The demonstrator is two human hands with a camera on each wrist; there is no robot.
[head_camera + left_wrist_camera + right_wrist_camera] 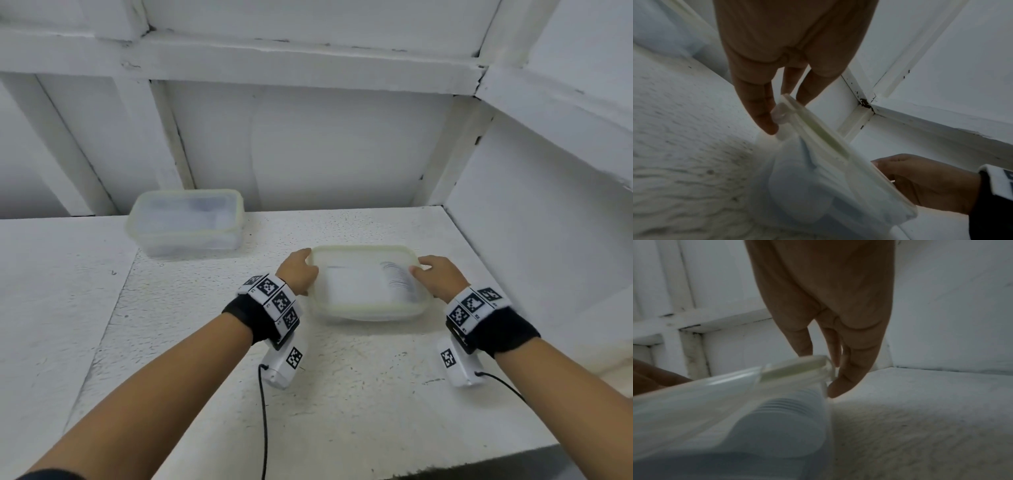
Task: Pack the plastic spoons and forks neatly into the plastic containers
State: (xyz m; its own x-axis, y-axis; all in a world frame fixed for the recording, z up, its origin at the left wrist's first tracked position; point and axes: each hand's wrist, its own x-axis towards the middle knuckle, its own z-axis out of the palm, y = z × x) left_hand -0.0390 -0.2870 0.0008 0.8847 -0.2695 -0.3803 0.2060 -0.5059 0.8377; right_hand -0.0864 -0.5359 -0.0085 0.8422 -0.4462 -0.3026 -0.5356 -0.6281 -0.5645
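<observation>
Translucent plastic, faintly yellowed along the rim, makes up the rectangular lidded container (368,284) that sits on the rough white table (342,394) between both hands, and through its lid a neat stack of white plastic cutlery (399,281) shows, ribbed edges lined up at the right end. A second translucent lidded plastic container (186,222) stands well apart at the back left, near the wall, with pale contents too blurred to name. Judging by this, the packing of the near box looks finished and the step in hand is closing or moving it; whether the lid is fully pressed home cannot be told, as the box is blurred. The left hand (297,275) holds the left short end, thumb on top of the lid edge and fingers (760,110) reaching down the outside past the corner clip. The right hand (438,279) mirrors it on the right short end, fingers (849,369) hooked down beside the rim, thumb over the lid. Both forearms reach forward level over the table, wrists slightly bent down. Next, I would expect even downward pressure at both ends to seat the lid, or a level lift to set the box beside the other one; tilting it would likely slide the stacked cutlery out of line.
</observation>
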